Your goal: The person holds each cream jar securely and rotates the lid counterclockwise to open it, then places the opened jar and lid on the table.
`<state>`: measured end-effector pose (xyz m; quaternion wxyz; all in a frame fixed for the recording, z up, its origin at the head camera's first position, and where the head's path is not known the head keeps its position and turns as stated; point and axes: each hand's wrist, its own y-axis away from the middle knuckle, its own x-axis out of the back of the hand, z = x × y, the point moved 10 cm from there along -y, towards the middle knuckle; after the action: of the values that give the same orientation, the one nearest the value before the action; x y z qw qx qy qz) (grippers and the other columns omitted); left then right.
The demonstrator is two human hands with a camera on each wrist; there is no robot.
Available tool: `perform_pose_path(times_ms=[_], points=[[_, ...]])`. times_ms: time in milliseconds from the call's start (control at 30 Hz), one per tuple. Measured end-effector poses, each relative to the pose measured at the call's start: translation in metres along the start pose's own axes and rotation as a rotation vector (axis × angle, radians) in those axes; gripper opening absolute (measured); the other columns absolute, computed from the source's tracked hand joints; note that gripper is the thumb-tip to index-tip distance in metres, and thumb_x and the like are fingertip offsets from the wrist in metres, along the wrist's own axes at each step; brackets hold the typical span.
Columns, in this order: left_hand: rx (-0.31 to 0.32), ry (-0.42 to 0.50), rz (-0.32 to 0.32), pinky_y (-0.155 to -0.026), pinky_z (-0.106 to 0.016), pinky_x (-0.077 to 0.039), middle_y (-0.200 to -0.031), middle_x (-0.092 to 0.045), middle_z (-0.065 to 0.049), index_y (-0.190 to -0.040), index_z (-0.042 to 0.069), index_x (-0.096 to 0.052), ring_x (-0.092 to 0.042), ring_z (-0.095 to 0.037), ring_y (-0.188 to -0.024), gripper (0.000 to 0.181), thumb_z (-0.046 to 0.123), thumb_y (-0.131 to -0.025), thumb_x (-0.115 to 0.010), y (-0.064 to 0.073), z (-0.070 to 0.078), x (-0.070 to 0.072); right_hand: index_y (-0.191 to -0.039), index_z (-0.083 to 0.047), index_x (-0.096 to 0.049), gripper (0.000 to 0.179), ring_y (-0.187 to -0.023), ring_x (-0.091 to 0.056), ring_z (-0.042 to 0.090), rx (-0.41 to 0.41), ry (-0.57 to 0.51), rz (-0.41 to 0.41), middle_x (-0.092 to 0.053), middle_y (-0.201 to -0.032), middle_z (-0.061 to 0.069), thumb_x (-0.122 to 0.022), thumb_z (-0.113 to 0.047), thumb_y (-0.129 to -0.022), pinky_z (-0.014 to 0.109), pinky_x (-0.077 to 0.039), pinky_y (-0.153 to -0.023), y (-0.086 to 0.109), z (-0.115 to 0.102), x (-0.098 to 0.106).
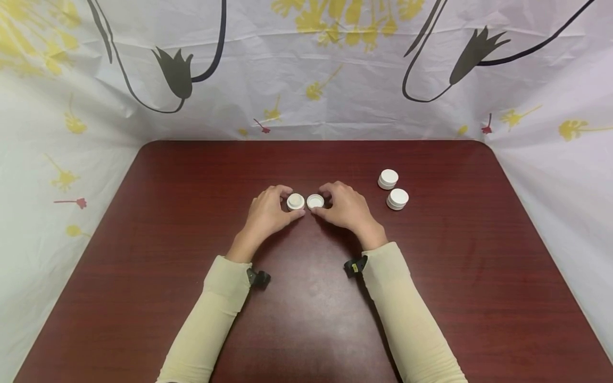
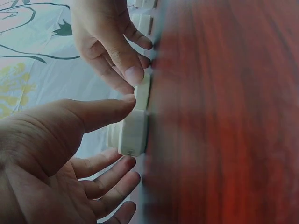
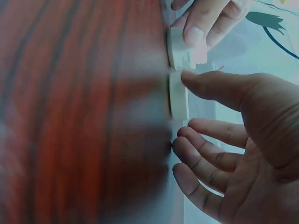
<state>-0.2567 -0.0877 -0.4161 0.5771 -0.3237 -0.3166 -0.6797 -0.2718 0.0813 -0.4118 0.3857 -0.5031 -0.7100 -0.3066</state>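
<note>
A person's left hand (image 1: pixel 270 211) curls thumb and fingers around an open white jar (image 1: pixel 295 202) upright on a dark red table (image 1: pixel 306 319), as the right hand (image 1: pixel 349 206) pinches a white lid (image 1: pixel 315 201) just beside it. Only the head view looks into the lid, lying hollow side up, and shows whole the two capped jars (image 1: pixel 397 199) to the right. The right wrist view, at table level, reveals the jar's stepped neck (image 3: pixel 201 54) and the lid's lower profile.
</note>
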Motion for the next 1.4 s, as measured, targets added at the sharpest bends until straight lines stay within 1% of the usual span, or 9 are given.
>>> perform_pose_path(times_ms=[200,400,533,700,900,1000,1233,1333,1400], points=[[-0.055,0.083,0.051,-0.113,-0.049,-0.048,-0.145,-0.063,-0.009,-0.146,0.010,-0.059,-0.059,-0.029,-0.134,0.075,0.048,-0.087,-0.084,0.000,0.016,0.008,-0.129,-0.012,-0.072,0.039,-0.105,-0.072,0.025,0.006,-0.066,0.045,-0.075,-0.116,0.007,-0.071,-0.036,-0.097,0.053,-0.056,-0.091,0.002,0.007,0.016],[-0.122,0.136,0.109,-0.113,-0.049,-0.048,-0.144,-0.064,-0.005,-0.145,0.013,-0.061,-0.059,-0.027,-0.136,0.065,0.048,-0.093,-0.078,0.000,0.039,0.009,-0.126,-0.011,-0.074,0.033,-0.098,-0.074,0.024,0.013,-0.168,0.143,-0.078,-0.109,0.007,-0.067,-0.032,-0.101,0.047,-0.056,-0.087,0.007,0.017,0.038],[-0.171,0.114,0.125,-0.111,-0.048,-0.048,-0.141,-0.066,-0.006,-0.143,0.012,-0.062,-0.060,-0.029,-0.133,0.060,0.043,-0.095,-0.077,-0.001,0.050,0.009,-0.123,-0.010,-0.075,0.031,-0.094,-0.075,0.025,0.012,-0.151,0.209,-0.078,-0.107,0.008,-0.067,-0.029,-0.101,0.046,-0.056,-0.085,0.012,0.020,0.051],[-0.208,0.071,0.120,-0.114,-0.047,-0.047,-0.142,-0.066,-0.004,-0.143,0.015,-0.063,-0.059,-0.029,-0.135,0.058,0.047,-0.096,-0.075,-0.004,0.069,-0.001,-0.121,-0.010,-0.076,0.029,-0.095,-0.075,0.026,0.005,-0.122,0.268,-0.077,-0.109,0.009,-0.068,-0.030,-0.100,0.048,-0.057,-0.084,0.022,0.025,0.069],[-0.268,0.047,0.092,-0.114,-0.044,-0.049,-0.140,-0.068,-0.003,-0.142,0.014,-0.064,-0.061,-0.026,-0.134,0.056,0.047,-0.098,-0.072,-0.012,0.101,-0.021,-0.124,-0.011,-0.075,0.031,-0.107,-0.073,0.035,-0.057,-0.062,0.310,-0.073,-0.122,0.015,-0.069,-0.031,-0.100,0.058,-0.056,-0.085,0.038,0.043,0.086],[-0.283,0.037,0.075,-0.116,-0.043,-0.047,-0.139,-0.068,-0.003,-0.142,0.014,-0.064,-0.062,-0.026,-0.133,0.054,0.045,-0.099,-0.072,-0.015,0.111,-0.030,-0.124,-0.010,-0.074,0.032,-0.110,-0.072,0.037,-0.084,-0.047,0.335,-0.072,-0.125,0.017,-0.070,-0.029,-0.099,0.060,-0.056,-0.086,0.042,0.054,0.092],[-0.297,0.044,0.045,-0.116,-0.042,-0.047,-0.139,-0.069,-0.005,-0.142,0.012,-0.064,-0.063,-0.028,-0.132,0.054,0.044,-0.099,-0.073,-0.020,0.120,-0.045,-0.129,-0.003,-0.071,0.040,-0.105,-0.065,0.042,-0.133,0.001,0.364,-0.068,-0.125,0.025,-0.072,-0.026,-0.097,0.059,-0.053,-0.084,0.050,0.075,0.103],[-0.293,0.043,0.048,-0.114,-0.041,-0.048,-0.137,-0.069,-0.005,-0.141,0.013,-0.065,-0.064,-0.027,-0.130,0.053,0.044,-0.098,-0.073,-0.020,0.119,-0.046,-0.131,0.001,-0.070,0.044,-0.110,-0.059,0.047,-0.170,0.017,0.380,-0.065,-0.125,0.029,-0.073,-0.025,-0.096,0.061,-0.050,-0.089,0.054,0.085,0.108],[-0.285,0.043,0.050,-0.113,-0.041,-0.048,-0.137,-0.069,-0.004,-0.141,0.014,-0.065,-0.064,-0.027,-0.129,0.053,0.044,-0.098,-0.073,-0.021,0.118,-0.046,-0.132,0.001,-0.069,0.046,-0.118,-0.055,0.051,-0.223,0.023,0.388,-0.062,-0.128,0.032,-0.073,-0.027,-0.095,0.064,-0.047,-0.097,0.056,0.094,0.111]])
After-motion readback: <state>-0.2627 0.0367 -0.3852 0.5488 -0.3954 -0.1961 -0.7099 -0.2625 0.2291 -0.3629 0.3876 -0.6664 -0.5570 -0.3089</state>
